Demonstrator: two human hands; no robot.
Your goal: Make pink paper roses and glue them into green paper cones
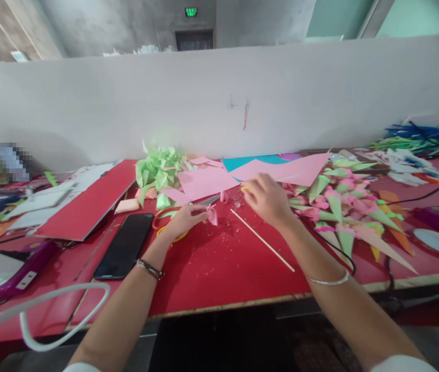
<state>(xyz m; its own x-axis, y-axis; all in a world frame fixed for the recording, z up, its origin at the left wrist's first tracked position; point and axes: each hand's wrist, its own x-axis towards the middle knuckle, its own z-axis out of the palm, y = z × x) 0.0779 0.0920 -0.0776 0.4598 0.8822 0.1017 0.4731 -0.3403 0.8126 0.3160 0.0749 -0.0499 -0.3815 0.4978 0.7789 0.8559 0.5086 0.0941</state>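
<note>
My left hand (186, 219) pinches a small pink paper flower (212, 215) above the red tabletop (219, 279). My right hand (268, 199) is to the right of it, fingers curled together, with a bit of yellow at the fingertips; what it grips is mostly hidden. Between the hands stands a little pink paper roll (224, 197). A thin pale stick (262, 240) lies slantwise in front of my right hand. Scissors with red and yellow handles (159, 221) lie partly under my left hand.
A black phone (124, 247) lies left of my left hand. Pink paper sheets (212, 182) and crumpled green paper (161, 165) are behind. Paper cones with pink tops (343, 206) heap up at right, near a black cable (338, 250). A white partition (188, 108) borders the table's back.
</note>
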